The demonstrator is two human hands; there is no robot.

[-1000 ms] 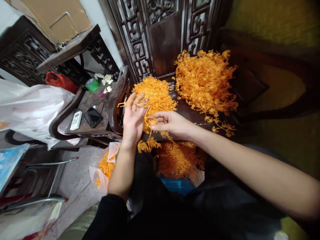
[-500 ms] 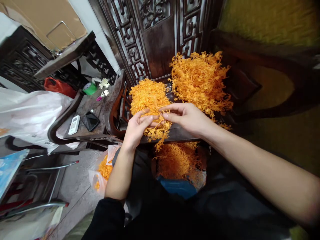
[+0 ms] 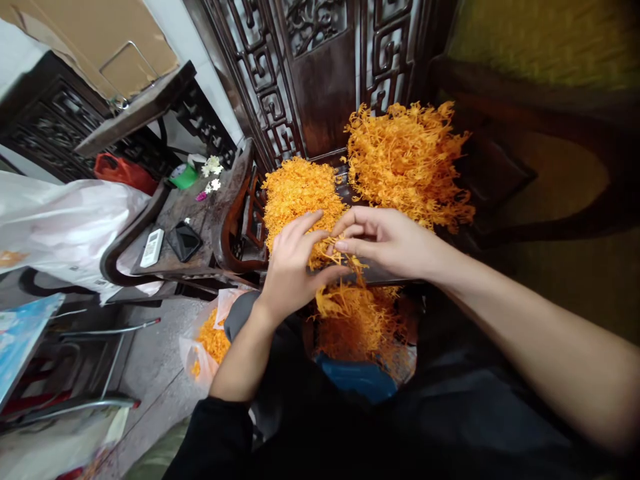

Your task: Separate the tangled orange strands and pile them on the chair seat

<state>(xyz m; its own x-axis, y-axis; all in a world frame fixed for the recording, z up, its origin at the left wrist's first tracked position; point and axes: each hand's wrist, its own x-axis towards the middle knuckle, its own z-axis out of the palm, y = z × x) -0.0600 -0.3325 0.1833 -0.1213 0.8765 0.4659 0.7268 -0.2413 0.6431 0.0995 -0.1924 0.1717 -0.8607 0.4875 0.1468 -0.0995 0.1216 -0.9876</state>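
At the seat's [image 3: 389,273] front edge, the right hand [image 3: 393,241] pinches an orange sprig [image 3: 356,262], the spread left hand [image 3: 295,270] partly hiding one heap [image 3: 303,190].

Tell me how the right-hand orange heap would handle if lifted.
The right-hand orange heap is probably light for its size: thin strands with gaps between. It may lift in clumps, since strands tangle. Strands jutting at its edges might drop.

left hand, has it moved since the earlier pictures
Yes: against the curved wooden armrest, the left hand has shifted to the right, away from it, and lower in the view.
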